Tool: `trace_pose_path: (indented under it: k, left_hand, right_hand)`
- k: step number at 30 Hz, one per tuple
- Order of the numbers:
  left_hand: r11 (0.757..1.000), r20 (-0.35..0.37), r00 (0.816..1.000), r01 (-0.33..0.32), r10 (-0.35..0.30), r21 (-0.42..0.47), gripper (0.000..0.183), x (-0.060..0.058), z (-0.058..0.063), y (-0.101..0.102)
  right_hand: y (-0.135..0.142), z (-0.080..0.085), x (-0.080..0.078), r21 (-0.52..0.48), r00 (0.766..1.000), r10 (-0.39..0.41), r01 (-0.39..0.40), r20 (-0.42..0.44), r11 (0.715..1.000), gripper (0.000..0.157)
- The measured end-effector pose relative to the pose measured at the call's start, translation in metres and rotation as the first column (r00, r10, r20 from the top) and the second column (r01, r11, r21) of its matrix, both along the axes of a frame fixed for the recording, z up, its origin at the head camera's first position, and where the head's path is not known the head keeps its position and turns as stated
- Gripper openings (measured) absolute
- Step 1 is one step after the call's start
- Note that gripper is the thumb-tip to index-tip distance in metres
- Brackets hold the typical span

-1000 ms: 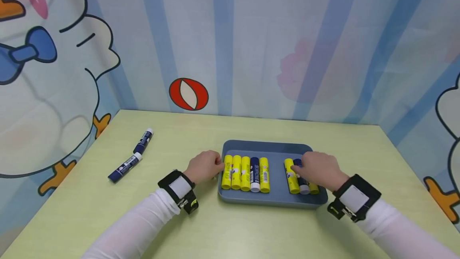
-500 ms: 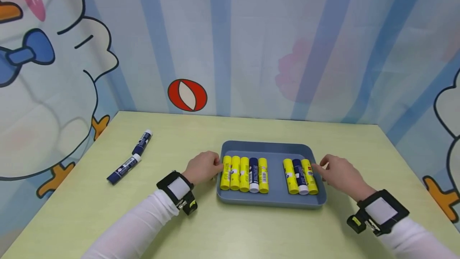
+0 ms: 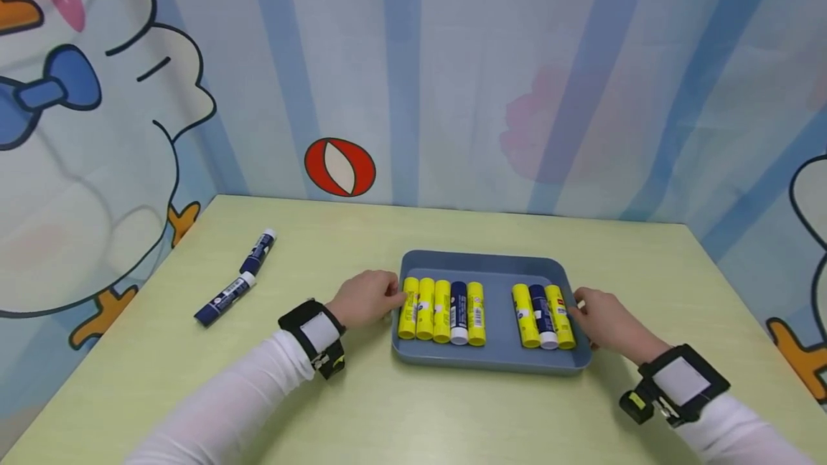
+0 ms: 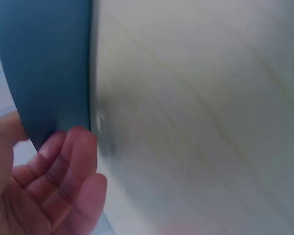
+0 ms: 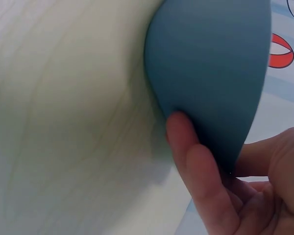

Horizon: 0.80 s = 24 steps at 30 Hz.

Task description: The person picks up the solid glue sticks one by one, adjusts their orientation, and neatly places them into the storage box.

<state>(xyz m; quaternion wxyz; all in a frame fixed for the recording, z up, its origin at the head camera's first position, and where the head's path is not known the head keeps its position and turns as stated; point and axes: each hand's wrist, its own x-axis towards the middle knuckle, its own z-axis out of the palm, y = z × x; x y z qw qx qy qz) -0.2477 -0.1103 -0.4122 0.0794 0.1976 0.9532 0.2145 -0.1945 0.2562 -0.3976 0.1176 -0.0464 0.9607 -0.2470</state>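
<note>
A blue-grey tray (image 3: 497,321) lies on the table with two groups of glue sticks in it. The left group is a row of several yellow glue sticks (image 3: 425,309) with one dark blue glue stick (image 3: 458,313) among them. Two yellow sticks with a dark blue glue stick (image 3: 543,316) between them lie at the right end. My left hand (image 3: 366,298) grips the tray's left side, thumb at the rim and fingertips low on the outer wall (image 4: 44,63). On the opposite side, my right hand (image 3: 610,323) holds the right wall (image 5: 210,63) the same way.
Two more dark blue glue sticks, one nearer (image 3: 225,300) and one farther (image 3: 258,251), lie almost end to end on the left of the pale table (image 3: 336,415). Behind the table stands a striped backdrop (image 3: 446,92) with cartoon pictures.
My right hand has moved from over the right group of glue sticks outward to the tray's right side and taken hold there. My left hand has stayed at the left side.
</note>
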Motion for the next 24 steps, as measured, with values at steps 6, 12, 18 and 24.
trace_pose_path:
  k: [6, 12, 18, 24]
  left_hand:
    - [0.987, -0.061, 0.988, 0.139, -0.144, -0.083, 0.027, 0.002, 0.0, -0.011]
    - [0.983, -0.116, 0.978, 0.164, -0.173, -0.081, 0.024, 0.016, 0.004, -0.044]
    - [0.999, -0.199, 0.98, 0.0, -0.007, -0.036, 0.018, 0.03, 0.008, -0.105]
    - [0.984, -0.246, 0.954, -0.179, 0.172, -0.01, 0.043, 0.041, 0.018, -0.174]
  right_hand:
    - [0.0, 0.001, 0.0, 0.01, 1.0, 0.009, -0.009, -0.004, 1.0, 0.024]
    - [0.001, 0.0, -0.001, 0.013, 1.0, 0.004, -0.004, 0.002, 1.0, 0.024]
    - [0.001, 0.0, -0.001, 0.018, 1.0, 0.006, -0.006, 0.004, 1.0, 0.024]
    - [0.001, -0.001, -0.001, 0.022, 1.0, 0.015, -0.015, -0.002, 1.0, 0.024]
